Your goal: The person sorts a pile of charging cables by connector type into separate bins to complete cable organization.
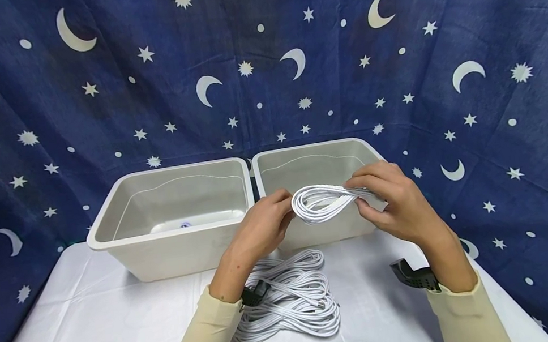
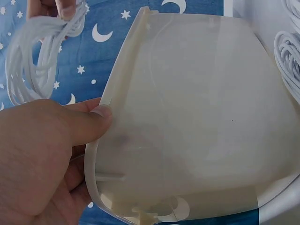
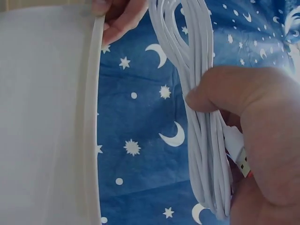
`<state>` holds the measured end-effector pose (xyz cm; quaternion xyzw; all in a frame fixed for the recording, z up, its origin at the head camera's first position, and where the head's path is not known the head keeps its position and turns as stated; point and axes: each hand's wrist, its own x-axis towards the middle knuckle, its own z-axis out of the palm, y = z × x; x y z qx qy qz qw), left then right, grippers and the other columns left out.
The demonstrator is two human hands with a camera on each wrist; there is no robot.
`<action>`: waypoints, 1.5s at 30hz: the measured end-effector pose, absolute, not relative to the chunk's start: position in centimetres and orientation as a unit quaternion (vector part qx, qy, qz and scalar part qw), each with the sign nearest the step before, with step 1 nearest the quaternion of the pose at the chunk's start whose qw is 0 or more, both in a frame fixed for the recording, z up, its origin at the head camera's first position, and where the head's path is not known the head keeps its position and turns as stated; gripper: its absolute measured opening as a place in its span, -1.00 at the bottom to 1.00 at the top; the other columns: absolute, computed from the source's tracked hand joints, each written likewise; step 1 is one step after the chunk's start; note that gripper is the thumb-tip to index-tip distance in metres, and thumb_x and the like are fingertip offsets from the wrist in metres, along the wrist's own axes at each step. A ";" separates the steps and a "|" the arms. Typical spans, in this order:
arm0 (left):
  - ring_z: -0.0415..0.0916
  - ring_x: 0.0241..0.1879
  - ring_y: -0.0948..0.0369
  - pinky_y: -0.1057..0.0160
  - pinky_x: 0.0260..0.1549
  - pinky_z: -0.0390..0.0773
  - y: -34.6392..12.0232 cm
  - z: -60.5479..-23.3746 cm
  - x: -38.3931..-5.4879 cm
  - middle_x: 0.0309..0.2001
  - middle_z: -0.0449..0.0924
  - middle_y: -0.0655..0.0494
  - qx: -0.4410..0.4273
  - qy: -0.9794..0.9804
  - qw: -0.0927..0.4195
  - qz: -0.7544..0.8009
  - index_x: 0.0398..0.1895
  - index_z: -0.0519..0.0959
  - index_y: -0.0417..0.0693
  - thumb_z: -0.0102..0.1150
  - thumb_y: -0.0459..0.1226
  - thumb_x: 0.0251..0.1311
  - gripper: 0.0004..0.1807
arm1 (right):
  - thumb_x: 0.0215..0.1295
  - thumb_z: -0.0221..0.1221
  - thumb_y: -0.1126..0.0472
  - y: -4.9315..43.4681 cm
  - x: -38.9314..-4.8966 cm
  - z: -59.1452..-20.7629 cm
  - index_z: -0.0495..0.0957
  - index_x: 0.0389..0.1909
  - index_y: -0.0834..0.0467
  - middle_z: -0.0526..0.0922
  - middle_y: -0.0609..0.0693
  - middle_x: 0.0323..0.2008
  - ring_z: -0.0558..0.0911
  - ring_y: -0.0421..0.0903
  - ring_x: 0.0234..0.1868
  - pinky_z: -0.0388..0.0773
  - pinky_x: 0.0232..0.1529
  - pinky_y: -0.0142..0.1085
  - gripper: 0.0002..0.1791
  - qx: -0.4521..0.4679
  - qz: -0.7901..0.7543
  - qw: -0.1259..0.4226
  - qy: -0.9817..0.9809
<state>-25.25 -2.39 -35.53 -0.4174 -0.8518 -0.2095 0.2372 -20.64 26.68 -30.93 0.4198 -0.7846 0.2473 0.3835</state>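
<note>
My right hand pinches a coiled white USB cable at its right end, holding it up over the front of the right plastic bin. A flat USB plug shows beside the coil in the right wrist view. My left hand is at the front left of that bin. In the left wrist view, its thumb and fingers grip the bin's rim. Below my left wrist, a pile of coiled white cables lies on the table, partly hidden by the forearm.
A second pale grey bin stands on the left, with a small bluish item on its floor. Both bins sit side by side on a white-covered table. Behind them hangs a dark blue curtain with moons and stars.
</note>
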 end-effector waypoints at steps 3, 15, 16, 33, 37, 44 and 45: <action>0.59 -0.18 0.20 0.14 -0.16 0.61 -2.4 -35.5 -25.3 -0.09 0.61 0.18 -0.418 -0.852 0.233 -0.211 -0.07 0.71 0.06 0.34 -0.36 0.41 -0.86 | 0.11 0.31 0.45 26.6 -21.2 -31.0 0.76 -0.08 0.23 0.73 0.09 -0.10 0.59 0.02 -0.07 0.34 0.10 -0.18 -0.68 0.399 0.254 0.394 -0.789; 0.57 -0.24 0.20 0.16 -0.20 0.61 -2.2 -35.5 -25.4 -0.11 0.62 0.18 -0.420 -0.852 0.217 -0.226 0.12 0.74 0.06 0.30 -0.41 0.42 -0.70 | 0.12 0.33 0.53 26.5 -24.6 -33.4 0.74 -0.07 0.29 0.72 0.14 -0.09 0.60 0.13 0.00 0.38 0.15 -0.13 -0.67 0.320 0.268 0.414 -0.809; 0.56 -0.24 0.21 0.17 -0.20 0.60 -2.2 -35.5 -25.4 -0.12 0.62 0.18 -0.420 -0.851 0.217 -0.227 0.13 0.74 0.06 0.29 -0.41 0.43 -0.70 | 0.12 0.33 0.54 26.5 -24.9 -33.7 0.73 -0.07 0.29 0.72 0.13 -0.09 0.60 0.13 0.01 0.40 0.15 -0.12 -0.68 0.315 0.264 0.415 -0.812; 0.62 -0.19 0.22 0.19 -0.16 0.62 -2.2 -35.6 -25.4 -0.09 0.65 0.18 -0.423 -0.850 0.222 -0.221 0.15 0.74 0.05 0.28 -0.41 0.44 -0.69 | 0.13 0.34 0.56 25.9 -26.6 -35.6 0.70 -0.09 0.30 0.71 0.15 -0.09 0.62 0.16 0.02 0.46 0.14 -0.02 -0.69 0.295 0.254 0.417 -0.821; 0.63 -0.17 0.22 0.21 -0.15 0.63 -2.2 -35.6 -25.4 -0.09 0.65 0.19 -0.423 -0.850 0.222 -0.222 0.14 0.74 0.04 0.27 -0.41 0.44 -0.70 | 0.13 0.35 0.53 25.8 -26.4 -35.4 0.71 -0.08 0.29 0.72 0.14 -0.08 0.62 0.17 0.03 0.46 0.15 -0.02 -0.69 0.292 0.259 0.416 -0.821; 0.63 -0.17 0.22 0.20 -0.16 0.63 -2.2 -35.7 -25.5 -0.08 0.65 0.19 -0.423 -0.850 0.224 -0.219 0.15 0.73 0.05 0.28 -0.41 0.44 -0.69 | 0.12 0.38 0.46 25.6 -25.7 -35.1 0.72 -0.13 0.28 0.73 0.13 -0.12 0.63 0.15 -0.01 0.48 0.13 -0.03 -0.74 0.304 0.254 0.413 -0.820; 0.63 -0.17 0.22 0.20 -0.15 0.63 -2.2 -35.7 -25.5 -0.08 0.65 0.18 -0.424 -0.850 0.225 -0.218 0.15 0.73 0.04 0.28 -0.41 0.44 -0.69 | 0.12 0.38 0.46 25.5 -25.5 -35.0 0.72 -0.13 0.29 0.73 0.13 -0.13 0.63 0.15 -0.02 0.48 0.13 -0.03 -0.74 0.308 0.255 0.412 -0.818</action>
